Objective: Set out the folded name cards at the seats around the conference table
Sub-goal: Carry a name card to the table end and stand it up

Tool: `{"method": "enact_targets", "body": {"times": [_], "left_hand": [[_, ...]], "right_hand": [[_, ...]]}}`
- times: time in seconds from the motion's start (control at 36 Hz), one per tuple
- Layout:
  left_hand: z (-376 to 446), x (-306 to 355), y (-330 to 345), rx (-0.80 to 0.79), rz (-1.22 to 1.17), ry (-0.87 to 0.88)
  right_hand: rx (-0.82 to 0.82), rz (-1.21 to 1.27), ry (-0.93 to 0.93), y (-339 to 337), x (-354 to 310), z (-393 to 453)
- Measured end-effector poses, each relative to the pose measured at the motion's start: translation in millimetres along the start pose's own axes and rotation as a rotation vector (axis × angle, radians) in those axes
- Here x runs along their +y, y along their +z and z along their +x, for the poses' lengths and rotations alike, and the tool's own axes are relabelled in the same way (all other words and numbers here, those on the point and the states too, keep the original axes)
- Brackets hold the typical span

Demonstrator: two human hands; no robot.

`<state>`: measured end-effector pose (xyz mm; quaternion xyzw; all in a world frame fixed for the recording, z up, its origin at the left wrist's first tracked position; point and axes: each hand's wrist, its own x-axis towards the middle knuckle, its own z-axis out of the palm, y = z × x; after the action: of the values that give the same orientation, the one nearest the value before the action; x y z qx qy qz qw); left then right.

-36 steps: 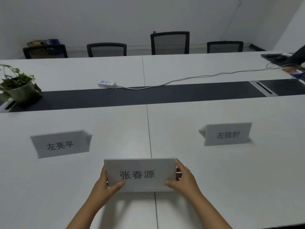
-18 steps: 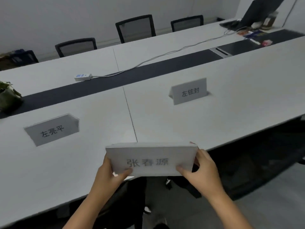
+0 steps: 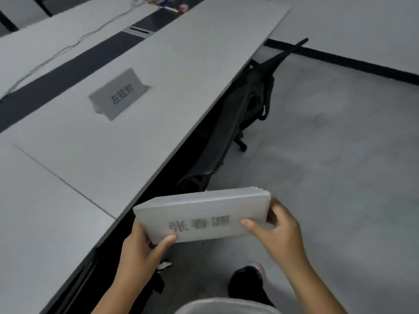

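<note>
I hold a white stack of folded name cards (image 3: 204,214) in both hands, off the table and over the floor, black characters facing me. My left hand (image 3: 141,252) grips its lower left corner with the thumb on the front. My right hand (image 3: 278,232) grips its right end. Another white name card (image 3: 119,95) stands folded on the conference table (image 3: 68,155), farther along and to the left of the held stack.
A black office chair (image 3: 229,123) is pushed under the table edge just beyond the stack. A dark strip and a white cable (image 3: 56,53) run along the table's middle. Grey floor (image 3: 328,155) opens to the right. My shoe (image 3: 247,277) is below.
The stack has come off the table top and now hangs beyond its edge. My view has swung right and down; the left-hand name card and the plant have left the frame.
</note>
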<state>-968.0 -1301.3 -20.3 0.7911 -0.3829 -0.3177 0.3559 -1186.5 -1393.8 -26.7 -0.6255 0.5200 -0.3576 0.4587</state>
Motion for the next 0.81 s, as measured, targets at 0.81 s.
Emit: {"method": "enact_targets", "body": {"times": [0.81], "left_hand": [[189, 209, 323, -0.279, -0.052, 0.088]], "right_hand": [[0.176, -0.048, 0.269, -288, 135, 249]]}}
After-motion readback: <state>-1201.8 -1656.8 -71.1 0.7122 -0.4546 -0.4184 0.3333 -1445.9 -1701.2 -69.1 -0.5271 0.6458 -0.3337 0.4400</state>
